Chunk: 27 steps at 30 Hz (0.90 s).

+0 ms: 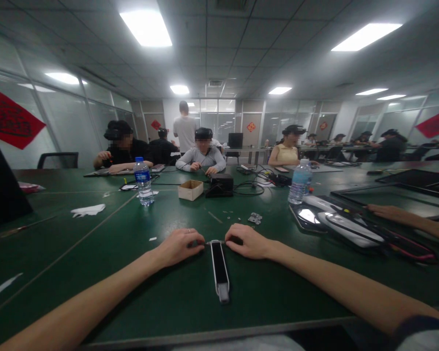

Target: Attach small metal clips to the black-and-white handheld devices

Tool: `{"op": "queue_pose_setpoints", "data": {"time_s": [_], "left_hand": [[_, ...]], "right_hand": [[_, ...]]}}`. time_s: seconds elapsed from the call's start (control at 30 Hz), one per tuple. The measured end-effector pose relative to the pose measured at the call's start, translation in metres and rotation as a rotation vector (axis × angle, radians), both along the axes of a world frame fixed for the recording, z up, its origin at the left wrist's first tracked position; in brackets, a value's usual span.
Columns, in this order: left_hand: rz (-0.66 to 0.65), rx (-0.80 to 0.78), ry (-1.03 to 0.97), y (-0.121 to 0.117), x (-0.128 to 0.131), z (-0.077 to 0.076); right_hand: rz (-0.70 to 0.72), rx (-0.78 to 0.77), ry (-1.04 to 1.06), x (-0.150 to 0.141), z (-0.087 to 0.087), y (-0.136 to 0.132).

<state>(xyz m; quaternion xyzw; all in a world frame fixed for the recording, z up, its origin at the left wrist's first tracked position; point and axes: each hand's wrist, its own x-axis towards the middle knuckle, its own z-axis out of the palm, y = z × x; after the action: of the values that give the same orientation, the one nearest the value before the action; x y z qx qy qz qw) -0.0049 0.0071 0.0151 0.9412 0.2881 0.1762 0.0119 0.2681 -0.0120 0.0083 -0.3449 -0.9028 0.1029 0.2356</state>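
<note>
A long, narrow device (220, 265) with a black face, a pale frame and a grey block at its near end lies on the green table in front of me. My left hand (181, 246), a ring on one finger, is closed in a pinch at the left of the device's far end. On the other side, my right hand (247, 241) pinches close to the far right corner. Thin dark bits show between the fingertips and the device, too small to name. A small grey metal part (255, 218) lies just beyond my right hand.
Water bottles stand at the left (144, 181) and right (297, 183). A small open box (190, 190) sits beside a black box (219, 185) with cables. White-and-black devices (346, 226) are piled on the right, near another person's arm (413, 219). Several people sit across the table.
</note>
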Motion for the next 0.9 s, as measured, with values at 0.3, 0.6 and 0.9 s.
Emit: {"op": "queue_pose_setpoints", "data": {"time_s": [0.3,0.6,0.9], "left_hand": [[0.043,-0.055,-0.044,-0.0001,0.0024,-0.004],[0.065,-0.129,-0.081,-0.0033,0.0045,-0.0001],[0.051,-0.128,-0.086,-0.0039,0.0058,-0.0015]], "right_hand": [[0.023,0.025,0.008,-0.0012,-0.0035,0.0024],[0.041,0.003,0.013,0.0006,-0.0016,0.0012],[0.039,0.009,0.022,0.0008,-0.0026,0.0022]]}}
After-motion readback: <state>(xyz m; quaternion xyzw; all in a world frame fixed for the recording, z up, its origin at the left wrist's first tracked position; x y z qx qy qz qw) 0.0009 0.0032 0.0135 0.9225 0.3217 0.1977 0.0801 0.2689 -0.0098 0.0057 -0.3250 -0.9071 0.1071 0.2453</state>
